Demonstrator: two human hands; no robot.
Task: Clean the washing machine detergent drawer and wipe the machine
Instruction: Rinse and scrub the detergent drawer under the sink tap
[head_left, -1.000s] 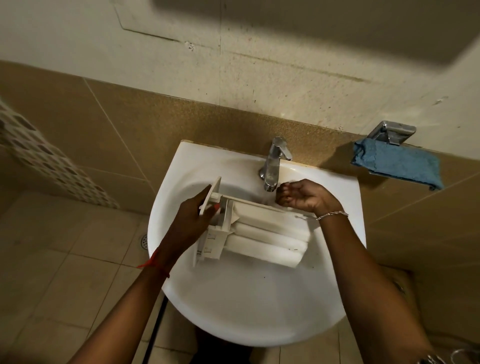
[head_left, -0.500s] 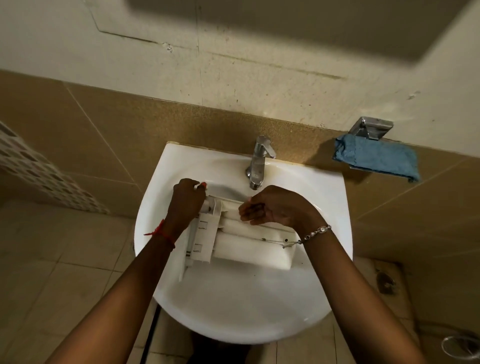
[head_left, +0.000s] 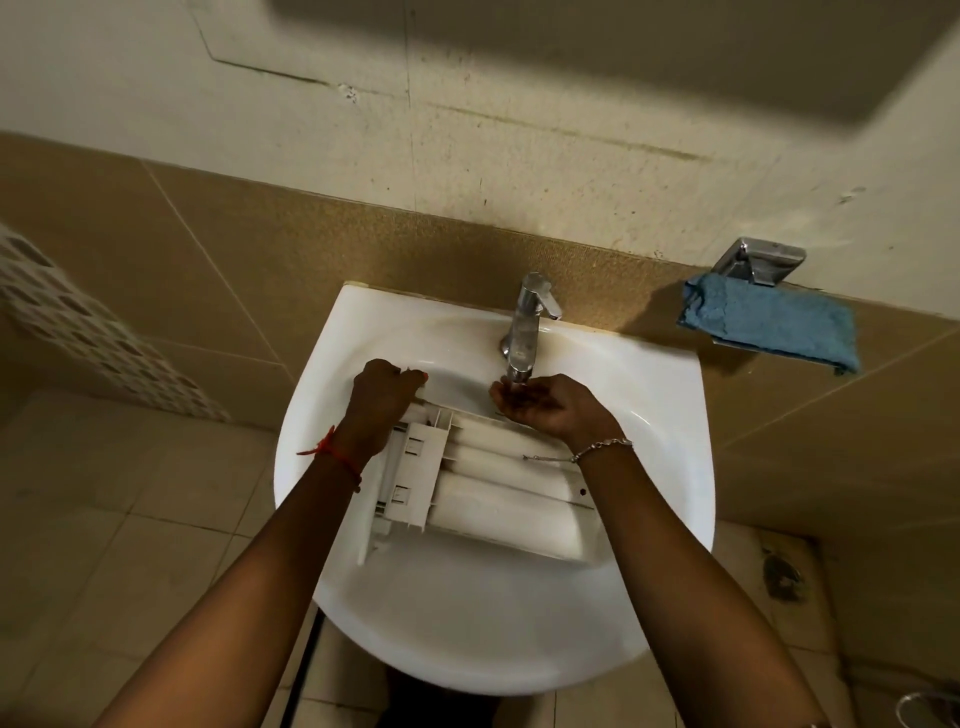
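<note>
Your left hand (head_left: 382, 402) is gripping the far-left corner of the detergent drawer (head_left: 498, 501); it is lying across the sink (head_left: 670, 415), bare basin showing nearer you; your right hand (head_left: 543, 408) is cupping open, empty, under the tap (head_left: 525, 327).

No writing, brand, number or sign can be read anywhere here. The white detergent drawer (head_left: 498, 499) lying in the sink (head_left: 467, 623) bears two small square marks (head_left: 414, 445) on its ribbed end. They are too small and blurred to tell whether they are letters or symbols.
</note>
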